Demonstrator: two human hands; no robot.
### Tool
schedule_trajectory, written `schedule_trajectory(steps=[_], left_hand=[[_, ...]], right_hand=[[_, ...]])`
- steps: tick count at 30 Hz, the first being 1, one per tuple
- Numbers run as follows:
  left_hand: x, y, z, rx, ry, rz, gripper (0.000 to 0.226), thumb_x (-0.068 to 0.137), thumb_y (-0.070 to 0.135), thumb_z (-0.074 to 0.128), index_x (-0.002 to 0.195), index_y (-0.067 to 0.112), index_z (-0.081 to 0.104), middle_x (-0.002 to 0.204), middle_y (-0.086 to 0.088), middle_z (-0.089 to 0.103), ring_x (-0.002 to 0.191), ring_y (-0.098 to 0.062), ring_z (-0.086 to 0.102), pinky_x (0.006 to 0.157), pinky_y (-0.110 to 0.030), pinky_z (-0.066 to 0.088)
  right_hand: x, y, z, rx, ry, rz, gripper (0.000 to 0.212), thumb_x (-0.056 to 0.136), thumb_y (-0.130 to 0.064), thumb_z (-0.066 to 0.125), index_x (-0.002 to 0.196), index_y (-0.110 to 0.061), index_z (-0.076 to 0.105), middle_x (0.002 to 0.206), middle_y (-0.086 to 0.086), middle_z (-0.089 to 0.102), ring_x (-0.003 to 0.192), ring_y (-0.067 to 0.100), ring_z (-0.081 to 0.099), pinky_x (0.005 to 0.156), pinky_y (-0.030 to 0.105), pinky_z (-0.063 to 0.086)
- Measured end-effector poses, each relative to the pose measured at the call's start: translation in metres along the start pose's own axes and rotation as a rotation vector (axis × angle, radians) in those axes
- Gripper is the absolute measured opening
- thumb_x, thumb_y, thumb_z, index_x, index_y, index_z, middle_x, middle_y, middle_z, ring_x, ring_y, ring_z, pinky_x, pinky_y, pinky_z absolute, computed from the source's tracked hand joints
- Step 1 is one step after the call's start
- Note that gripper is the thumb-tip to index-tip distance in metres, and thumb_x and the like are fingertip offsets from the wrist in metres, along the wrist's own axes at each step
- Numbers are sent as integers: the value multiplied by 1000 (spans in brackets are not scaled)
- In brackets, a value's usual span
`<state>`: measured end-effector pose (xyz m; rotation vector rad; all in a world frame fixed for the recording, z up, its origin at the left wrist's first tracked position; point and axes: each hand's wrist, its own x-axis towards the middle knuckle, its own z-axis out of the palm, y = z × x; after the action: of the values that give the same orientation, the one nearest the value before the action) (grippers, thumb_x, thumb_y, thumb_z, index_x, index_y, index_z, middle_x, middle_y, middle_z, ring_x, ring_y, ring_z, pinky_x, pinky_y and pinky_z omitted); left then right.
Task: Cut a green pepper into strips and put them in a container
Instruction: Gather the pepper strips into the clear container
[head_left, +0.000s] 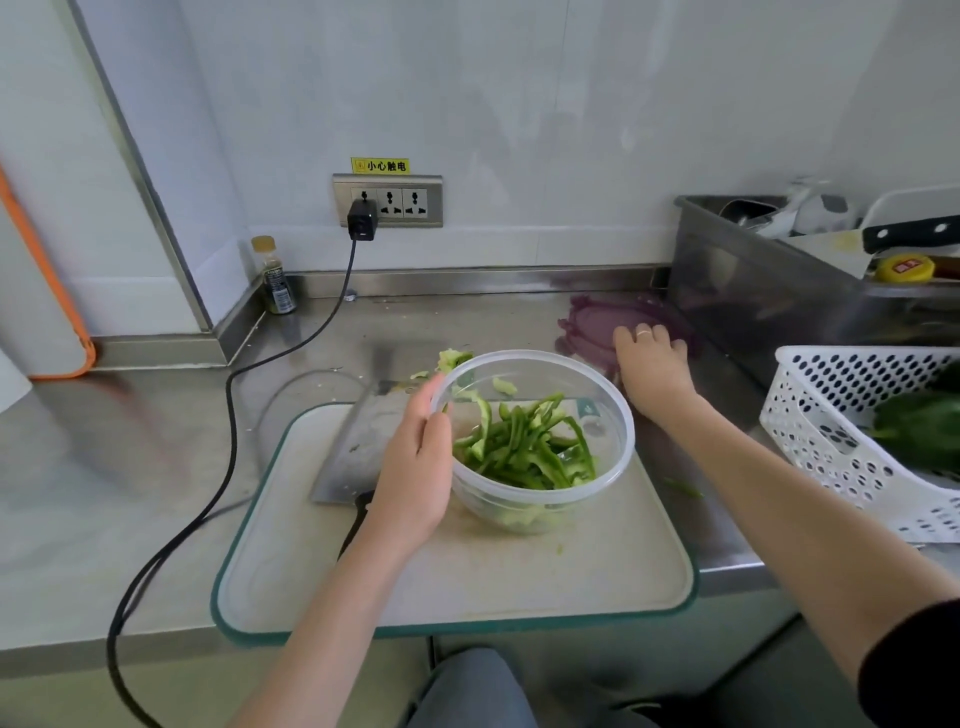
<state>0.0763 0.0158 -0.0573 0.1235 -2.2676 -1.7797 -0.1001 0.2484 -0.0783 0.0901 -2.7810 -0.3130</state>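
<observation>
We cup our left hand around the clear container of green pepper strips on the cutting board, fingers curled on its rim, while our right hand lies spread flat on the purple lid on the desk.
</observation>
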Motion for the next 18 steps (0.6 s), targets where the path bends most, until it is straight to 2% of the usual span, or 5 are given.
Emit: schedule_trajectory(steps=[5, 8, 13, 16, 18], left_hand=[[-2, 1, -2, 27, -17, -2, 45, 100, 16, 26, 143, 27, 35, 147, 10, 36, 132, -3, 31, 104, -18, 23], [-4, 5, -3, 58, -44, -6, 43, 101, 20, 27, 143, 28, 32, 149, 9, 34, 135, -7, 30, 104, -20, 22], [-2, 14, -10, 47, -17, 19, 50, 98, 39, 38, 146, 27, 28, 148, 3, 36, 133, -12, 35, 107, -28, 27], [1, 26, -16, -47, 22, 1, 57, 95, 46, 43, 145, 24, 30, 141, 4, 43, 126, -12, 42, 106, -30, 30], [4, 34, -18, -92, 20, -9, 60, 93, 50, 43, 145, 22, 31, 134, 9, 46, 122, -9, 43, 105, -29, 30]], right_hand=[[-12, 3, -31, 245, 256, 3, 51, 81, 12, 48, 129, -2, 42, 123, 22, 42, 109, 38, 37, 86, 46, 42], [-19, 10, -61, 371, 401, -27, 48, 80, 18, 43, 125, 3, 48, 118, 26, 42, 106, 40, 37, 93, 45, 38], [-47, 10, -118, 990, 678, 126, 24, 96, -3, 42, 117, -8, 52, 120, 12, 45, 107, 25, 46, 90, 31, 44], [-58, 9, -141, 1301, 644, 311, 20, 97, -14, 45, 114, -12, 54, 114, 3, 56, 91, 6, 55, 83, 19, 47], [-59, 10, -145, 1575, 484, 436, 21, 96, -18, 48, 113, -11, 58, 104, 3, 63, 91, 13, 62, 87, 30, 52]])
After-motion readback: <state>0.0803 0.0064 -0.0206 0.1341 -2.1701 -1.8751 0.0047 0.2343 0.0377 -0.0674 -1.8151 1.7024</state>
